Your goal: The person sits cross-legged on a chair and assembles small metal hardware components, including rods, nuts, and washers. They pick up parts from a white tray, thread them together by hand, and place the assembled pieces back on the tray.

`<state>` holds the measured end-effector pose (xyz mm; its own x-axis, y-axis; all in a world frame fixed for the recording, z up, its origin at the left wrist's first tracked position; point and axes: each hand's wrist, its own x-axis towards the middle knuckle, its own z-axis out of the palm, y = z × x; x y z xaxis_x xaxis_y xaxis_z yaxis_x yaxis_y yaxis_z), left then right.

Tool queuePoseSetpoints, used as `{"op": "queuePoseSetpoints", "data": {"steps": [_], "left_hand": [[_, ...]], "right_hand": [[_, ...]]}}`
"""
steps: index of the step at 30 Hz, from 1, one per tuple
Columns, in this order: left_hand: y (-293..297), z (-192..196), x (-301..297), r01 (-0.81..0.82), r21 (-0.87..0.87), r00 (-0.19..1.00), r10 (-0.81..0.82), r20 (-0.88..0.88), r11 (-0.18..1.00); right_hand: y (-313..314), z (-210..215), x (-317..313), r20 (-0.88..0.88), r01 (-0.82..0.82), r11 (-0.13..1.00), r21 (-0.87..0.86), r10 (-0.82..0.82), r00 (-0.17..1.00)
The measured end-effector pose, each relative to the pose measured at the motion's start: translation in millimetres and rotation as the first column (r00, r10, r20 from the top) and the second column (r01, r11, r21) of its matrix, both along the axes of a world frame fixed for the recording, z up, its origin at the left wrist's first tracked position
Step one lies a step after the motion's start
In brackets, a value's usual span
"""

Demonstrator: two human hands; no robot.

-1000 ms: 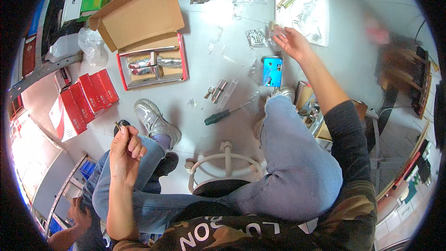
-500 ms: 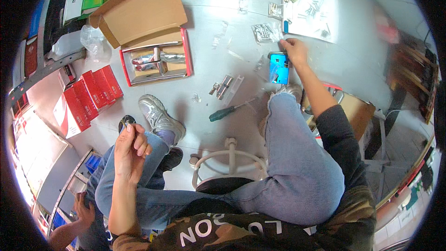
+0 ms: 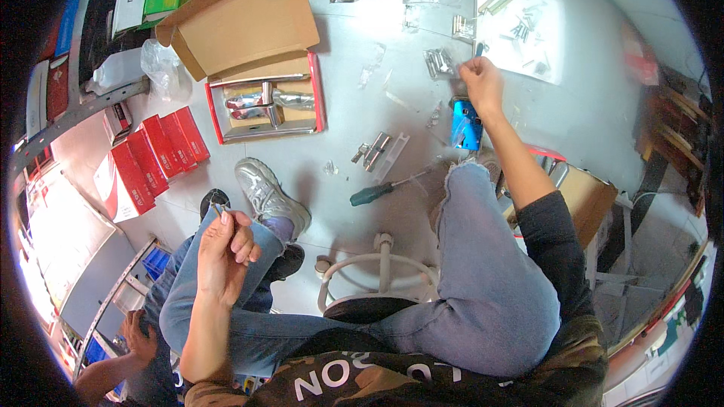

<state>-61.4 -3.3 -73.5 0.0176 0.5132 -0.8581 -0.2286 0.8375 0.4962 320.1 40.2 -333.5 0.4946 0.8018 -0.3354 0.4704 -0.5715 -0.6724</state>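
My left hand (image 3: 226, 252) is raised above my left knee, fingers closed in a pinch on a small thin metal piece (image 3: 216, 209), perhaps a screw or pin. My right hand (image 3: 484, 87) reaches far forward with thumb and fingers together at the edge of a small clear bag of screws (image 3: 437, 63). Just below that hand a blue phone (image 3: 466, 125) lies on the floor. Between my feet are a metal lock cylinder (image 3: 373, 151), a pale plastic strip (image 3: 391, 152) and a green-handled screwdriver (image 3: 372, 194).
An open cardboard box (image 3: 264, 132) holds metal door handles. Red boxes (image 3: 154, 154) stand at the left. A white sheet (image 3: 543, 53) with loose metal parts lies at the far right. A stool base (image 3: 383, 256) is under me; another person's hand (image 3: 139, 335) shows lower left.
The whole view has shifted slightly right and down. My right fingers have closed in at the screw bag, which looks more bunched. The piece in my left hand shows more clearly.
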Motion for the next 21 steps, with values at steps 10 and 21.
{"op": "queuePoseSetpoints", "data": {"steps": [10, 21], "left_hand": [[1.2, -2.2, -7.9, -0.004, -0.017, 1.000, 0.004, 0.025, 1.000], [8.4, -8.3, -19.0, -0.051, -0.033, 0.999, 0.051, -0.007, 0.998]], "right_hand": [[23.8, 29.6, 21.4, 0.467, -0.040, 0.979, 0.199, -0.058, 0.883], [130.0, -38.1, -48.7, 0.353, -0.355, 0.928, -0.112, 0.371, 0.859]]}}
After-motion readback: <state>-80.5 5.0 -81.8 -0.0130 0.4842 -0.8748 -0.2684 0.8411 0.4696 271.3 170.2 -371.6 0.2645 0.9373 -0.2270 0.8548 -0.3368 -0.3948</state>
